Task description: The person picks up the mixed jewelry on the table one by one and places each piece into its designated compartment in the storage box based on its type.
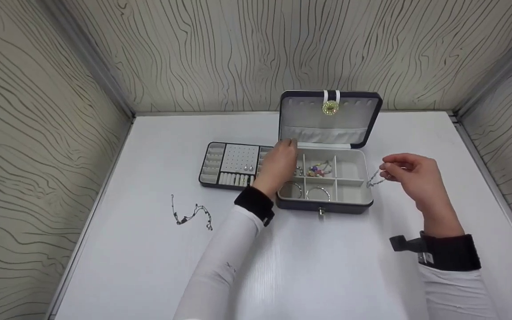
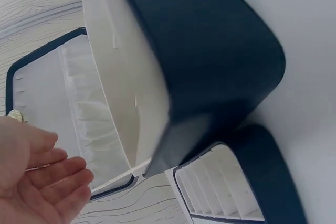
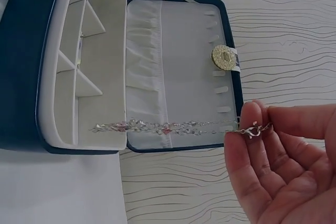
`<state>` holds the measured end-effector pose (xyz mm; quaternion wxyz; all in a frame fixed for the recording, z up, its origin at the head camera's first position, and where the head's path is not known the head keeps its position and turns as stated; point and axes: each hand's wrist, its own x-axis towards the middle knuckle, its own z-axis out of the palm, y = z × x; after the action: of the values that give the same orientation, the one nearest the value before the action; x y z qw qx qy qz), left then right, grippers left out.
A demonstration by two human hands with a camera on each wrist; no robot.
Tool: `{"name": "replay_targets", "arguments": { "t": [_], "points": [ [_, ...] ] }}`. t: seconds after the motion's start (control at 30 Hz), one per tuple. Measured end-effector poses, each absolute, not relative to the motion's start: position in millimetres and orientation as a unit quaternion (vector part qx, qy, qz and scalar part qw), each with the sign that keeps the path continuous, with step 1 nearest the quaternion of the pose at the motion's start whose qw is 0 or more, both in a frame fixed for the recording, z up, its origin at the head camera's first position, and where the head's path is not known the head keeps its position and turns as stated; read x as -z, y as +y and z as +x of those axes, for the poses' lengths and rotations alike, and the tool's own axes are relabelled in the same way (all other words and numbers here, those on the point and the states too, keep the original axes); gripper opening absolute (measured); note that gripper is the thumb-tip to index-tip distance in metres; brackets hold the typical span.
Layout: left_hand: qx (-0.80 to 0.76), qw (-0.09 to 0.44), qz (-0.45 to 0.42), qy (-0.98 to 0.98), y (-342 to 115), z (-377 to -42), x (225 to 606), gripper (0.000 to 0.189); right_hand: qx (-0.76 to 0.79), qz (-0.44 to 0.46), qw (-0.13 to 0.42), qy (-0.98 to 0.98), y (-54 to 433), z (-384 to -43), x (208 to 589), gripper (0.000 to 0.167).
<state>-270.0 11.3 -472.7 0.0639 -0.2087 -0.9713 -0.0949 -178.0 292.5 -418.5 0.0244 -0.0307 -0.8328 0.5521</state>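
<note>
My right hand [image 1: 416, 180] pinches a silver chain bracelet [image 3: 142, 126] with pink stones near its clasp [image 3: 252, 130]. The bracelet hangs doubled beside the right edge of the dark blue jewelry box [image 1: 354, 208]. The box stands with its lid [image 1: 327, 118] raised. Over the left compartments, my left hand [image 1: 278, 162] has loosely bent fingers, seen near the lid in the left wrist view, with nothing plainly held. A multicoloured beaded piece [image 1: 314, 171] lies in a back middle compartment. Silver bangles [image 1: 317, 187] sit in the front ones, and the left hand partly hides the rest.
Left of the box lies a jewelry tray [image 1: 205, 169] with slots, rings [image 1: 240, 180] and a pair of earrings [image 1: 248, 168]. A dark thin chain [image 1: 187, 218] is spread on the white table [image 1: 140, 266]. Patterned panels [image 1: 220, 58] border the table.
</note>
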Motion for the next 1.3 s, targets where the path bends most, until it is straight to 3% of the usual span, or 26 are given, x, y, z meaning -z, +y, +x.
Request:
{"name": "replay_targets", "arguments": {
  "t": [0.33, 0.73, 1.0, 1.3],
  "points": [
    [0.013, 0.106, -0.245, -0.964, 20.8, -287.9, 474.7, 0.046, -0.568, -0.040, 0.058, -0.820, 280.9, -184.7, 422.2, 0.028],
    [-0.014, 0.077, -0.209, -0.975, 22.1, -294.1, 478.4, 0.066, -0.576, -0.032, 0.052, -0.815, 270.1, -189.1, 426.8, 0.028],
    [-0.007, 0.094, -0.207, -0.974, 24.0, -293.4, 481.8, 0.063, -0.579, -0.033, 0.048, -0.813, 267.8, -189.6, 427.4, 0.028],
    [0.003, 0.044, -0.188, -0.981, 27.2, -300.4, 475.2, 0.064, -0.585, -0.031, 0.049, -0.809, 263.2, -195.3, 427.9, 0.026]
  ]
}}
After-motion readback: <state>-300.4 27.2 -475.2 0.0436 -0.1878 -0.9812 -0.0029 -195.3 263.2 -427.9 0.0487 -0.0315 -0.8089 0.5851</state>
